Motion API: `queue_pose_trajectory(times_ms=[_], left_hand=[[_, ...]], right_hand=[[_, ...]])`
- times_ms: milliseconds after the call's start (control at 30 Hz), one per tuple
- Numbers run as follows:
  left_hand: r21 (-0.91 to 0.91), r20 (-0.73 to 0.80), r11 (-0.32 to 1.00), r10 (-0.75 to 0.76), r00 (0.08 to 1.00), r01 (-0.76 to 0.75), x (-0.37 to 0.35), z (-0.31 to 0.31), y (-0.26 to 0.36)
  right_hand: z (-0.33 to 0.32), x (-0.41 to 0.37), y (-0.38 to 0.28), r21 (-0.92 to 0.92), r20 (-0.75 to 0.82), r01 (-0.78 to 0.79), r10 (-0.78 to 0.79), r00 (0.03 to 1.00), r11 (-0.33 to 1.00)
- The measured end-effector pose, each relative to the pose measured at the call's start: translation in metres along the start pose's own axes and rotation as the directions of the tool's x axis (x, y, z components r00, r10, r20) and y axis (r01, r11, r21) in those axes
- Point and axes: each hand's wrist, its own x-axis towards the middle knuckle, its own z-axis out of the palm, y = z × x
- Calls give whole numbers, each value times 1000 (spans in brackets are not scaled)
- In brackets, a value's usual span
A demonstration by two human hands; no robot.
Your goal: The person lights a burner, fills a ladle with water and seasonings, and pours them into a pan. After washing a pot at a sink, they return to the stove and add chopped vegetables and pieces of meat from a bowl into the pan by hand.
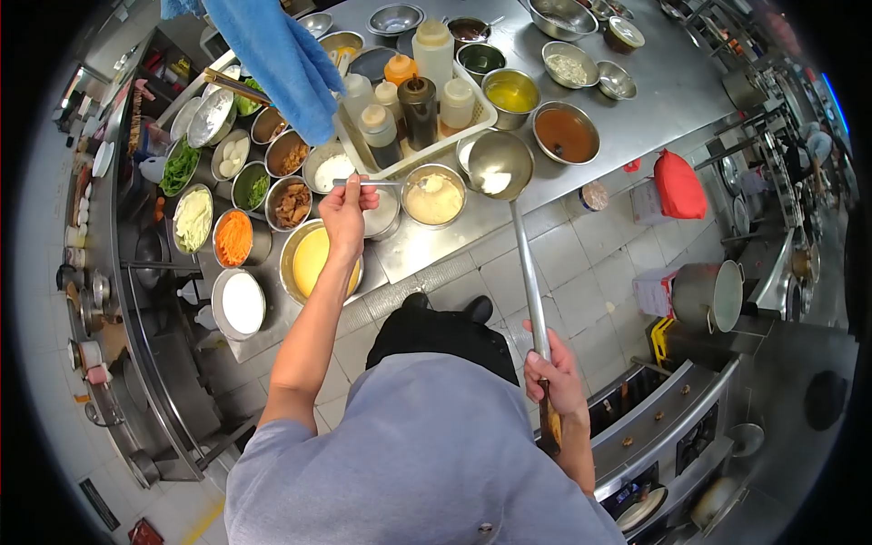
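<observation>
My left hand [346, 218] is closed around the handle of a metal spoon [380, 183]. The spoon's tip reaches into a round metal tub [464, 202] of pale yellowish granules [438, 206]. In my right hand [556, 368] is the dark handle end of a long metal ladle [527, 268]. White material [496, 183] lies in the ladle's bowl, which is held beside the tub at the table's edge. Below my left hand stands a metal container of yellow liquid [312, 259]. A tub with white contents [382, 213] is partly hidden behind that hand.
A plastic basket [486, 116] holds several squeeze bottles. Shredded carrot [233, 238], other ingredient tubs and a bowl of brown sauce [567, 133] stand on the steel table. A blue towel [272, 64] hangs at the top. Behind me on the right are stove burners [695, 440] and a large pot [727, 295].
</observation>
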Motion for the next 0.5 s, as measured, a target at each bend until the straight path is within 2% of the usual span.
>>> queue_pose_trajectory(times_ms=[100, 200, 233, 267, 333, 500], left_hand=[[63, 73, 993, 99, 992, -104, -2, 8, 24], [173, 232, 942, 246, 941, -289, -23, 20, 43], [292, 358, 853, 323, 876, -433, -27, 18, 46], [390, 513, 679, 401, 759, -622, -32, 14, 55], [280, 629, 465, 572, 526, -840, -31, 7, 56], [407, 442, 606, 524, 728, -684, -20, -36, 65]], right_hand=[[22, 1, 7, 33, 40, -47, 45, 998, 998], [44, 2, 11, 75, 88, -111, 104, 991, 991], [50, 2, 12, 84, 102, -126, 117, 988, 989], [56, 2, 14, 91, 118, -139, 128, 985, 986], [67, 1, 19, 86, 115, -134, 124, 986, 987], [85, -2, 34, 109, 58, -111, 105, 993, 988]])
